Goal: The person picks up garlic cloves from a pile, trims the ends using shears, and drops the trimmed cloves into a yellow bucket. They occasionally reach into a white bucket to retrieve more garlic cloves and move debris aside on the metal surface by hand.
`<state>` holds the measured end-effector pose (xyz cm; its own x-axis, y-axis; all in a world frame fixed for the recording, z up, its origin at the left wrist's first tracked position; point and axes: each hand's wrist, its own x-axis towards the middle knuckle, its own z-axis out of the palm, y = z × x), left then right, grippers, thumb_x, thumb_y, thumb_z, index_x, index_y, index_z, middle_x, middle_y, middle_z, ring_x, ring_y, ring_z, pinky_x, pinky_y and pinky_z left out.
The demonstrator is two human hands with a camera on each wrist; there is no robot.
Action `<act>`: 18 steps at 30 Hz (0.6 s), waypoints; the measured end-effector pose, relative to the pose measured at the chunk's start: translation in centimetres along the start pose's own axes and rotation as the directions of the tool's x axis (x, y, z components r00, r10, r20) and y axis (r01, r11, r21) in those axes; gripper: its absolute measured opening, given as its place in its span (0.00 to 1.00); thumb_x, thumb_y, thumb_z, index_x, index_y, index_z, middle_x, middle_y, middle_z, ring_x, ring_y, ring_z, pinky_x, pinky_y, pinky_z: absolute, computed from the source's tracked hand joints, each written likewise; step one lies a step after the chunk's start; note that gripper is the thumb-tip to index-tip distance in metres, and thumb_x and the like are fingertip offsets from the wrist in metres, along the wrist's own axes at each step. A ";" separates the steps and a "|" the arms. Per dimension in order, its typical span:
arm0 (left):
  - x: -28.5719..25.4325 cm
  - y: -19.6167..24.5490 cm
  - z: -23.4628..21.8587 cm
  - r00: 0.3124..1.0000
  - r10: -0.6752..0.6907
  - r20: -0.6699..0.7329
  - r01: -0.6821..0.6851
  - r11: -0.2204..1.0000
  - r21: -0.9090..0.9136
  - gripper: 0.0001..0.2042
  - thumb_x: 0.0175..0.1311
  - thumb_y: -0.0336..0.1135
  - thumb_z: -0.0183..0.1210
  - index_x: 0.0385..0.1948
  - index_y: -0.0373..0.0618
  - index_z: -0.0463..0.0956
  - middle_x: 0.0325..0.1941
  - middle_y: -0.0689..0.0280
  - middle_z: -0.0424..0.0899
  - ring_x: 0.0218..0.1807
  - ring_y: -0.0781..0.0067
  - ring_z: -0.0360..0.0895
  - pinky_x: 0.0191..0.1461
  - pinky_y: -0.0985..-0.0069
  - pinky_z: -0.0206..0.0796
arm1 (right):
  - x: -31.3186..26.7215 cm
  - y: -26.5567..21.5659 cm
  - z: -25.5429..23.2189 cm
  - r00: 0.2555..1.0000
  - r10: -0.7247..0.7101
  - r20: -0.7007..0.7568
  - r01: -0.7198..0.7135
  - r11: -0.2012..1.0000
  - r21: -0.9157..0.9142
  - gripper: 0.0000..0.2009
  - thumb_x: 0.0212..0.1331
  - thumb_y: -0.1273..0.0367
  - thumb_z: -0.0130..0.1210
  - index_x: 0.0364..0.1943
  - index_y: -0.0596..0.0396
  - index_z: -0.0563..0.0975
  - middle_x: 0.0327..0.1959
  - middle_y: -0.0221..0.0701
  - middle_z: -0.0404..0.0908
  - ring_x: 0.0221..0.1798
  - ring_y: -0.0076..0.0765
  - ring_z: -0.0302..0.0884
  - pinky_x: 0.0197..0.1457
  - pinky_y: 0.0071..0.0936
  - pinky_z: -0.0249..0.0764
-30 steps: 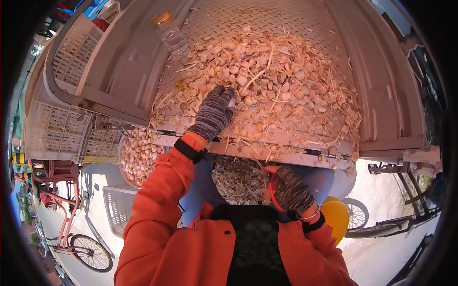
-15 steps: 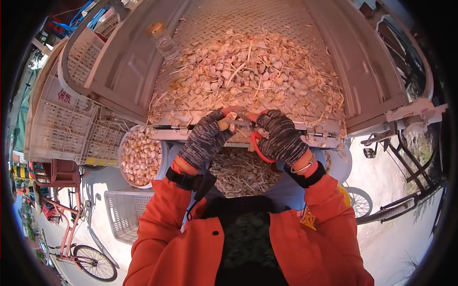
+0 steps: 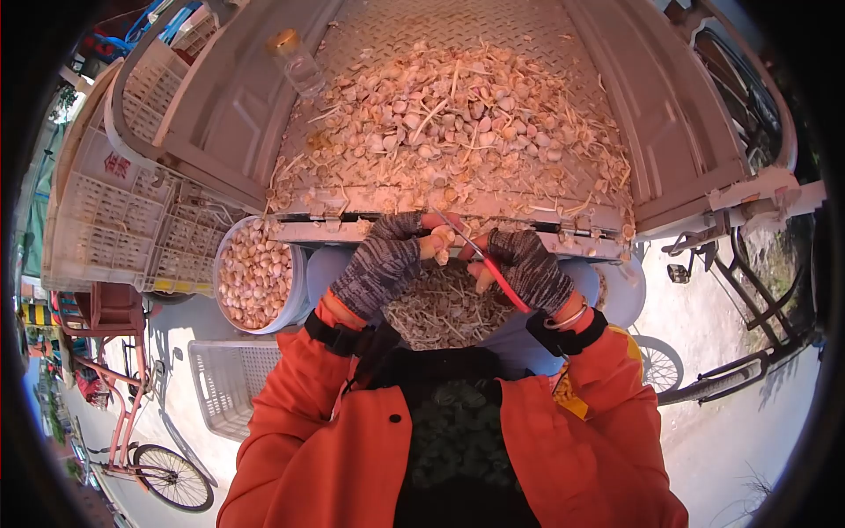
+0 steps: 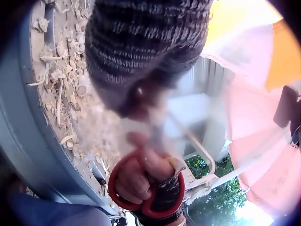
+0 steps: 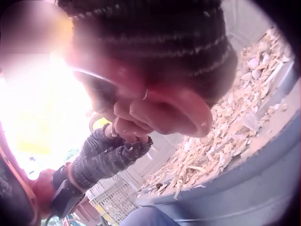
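— What do you hold?

— My left hand (image 3: pixel 380 264) pinches a garlic bulb (image 3: pixel 433 244) in the middle of the frame. It feels light, hard and papery, so I grip its round sides. My right hand (image 3: pixel 528 268) squeezes the red scissors (image 3: pixel 493 268) by the loops.

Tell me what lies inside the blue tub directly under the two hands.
The blue tub holds a heap of pale cut stalks and trimmings. The left hand, the right hand and the red-handled scissors cover part of the heap; its bottom is hidden.
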<state>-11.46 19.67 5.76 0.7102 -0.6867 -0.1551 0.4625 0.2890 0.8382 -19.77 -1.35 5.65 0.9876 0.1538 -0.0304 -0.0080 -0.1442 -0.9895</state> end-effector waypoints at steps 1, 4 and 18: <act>-0.3 0.2 0.1 1.000 0.000 -0.006 0.000 1.000 -0.006 0.14 0.59 0.26 0.61 0.47 0.39 0.75 0.43 0.64 0.82 0.40 0.75 0.79 0.38 0.80 0.73 | -0.1 0.2 0.1 0.998 0.045 0.042 -0.052 0.986 0.158 0.12 0.52 0.73 0.63 0.41 0.58 0.80 0.26 0.33 0.83 0.28 0.22 0.77 0.37 0.25 0.72; -1.4 -1.7 -3.1 0.970 -0.066 -0.232 0.174 0.860 0.480 0.10 0.59 0.29 0.61 0.43 0.44 0.77 0.35 0.69 0.80 0.32 0.83 0.77 0.28 0.82 0.69 | 1.2 -0.8 -1.7 0.973 0.187 -0.134 -0.205 0.969 -0.140 0.22 0.49 0.72 0.67 0.51 0.54 0.75 0.36 0.33 0.81 0.36 0.23 0.77 0.40 0.24 0.73; 6.5 4.8 -10.0 0.884 0.447 -0.138 -0.151 0.552 0.820 0.11 0.63 0.24 0.52 0.46 0.45 0.77 0.41 0.67 0.80 0.44 0.79 0.74 0.50 0.78 0.67 | 7.8 3.5 0.1 0.950 -0.267 0.160 0.303 0.673 -0.675 0.27 0.50 0.74 0.56 0.60 0.47 0.71 0.45 0.43 0.77 0.50 0.53 0.73 0.58 0.44 0.67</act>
<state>0.72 23.23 3.53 0.9077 -0.3858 0.1652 -0.2873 -0.2842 0.9147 -12.13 -0.54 1.91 0.9156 0.3411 0.2127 0.3993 -0.7106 -0.5793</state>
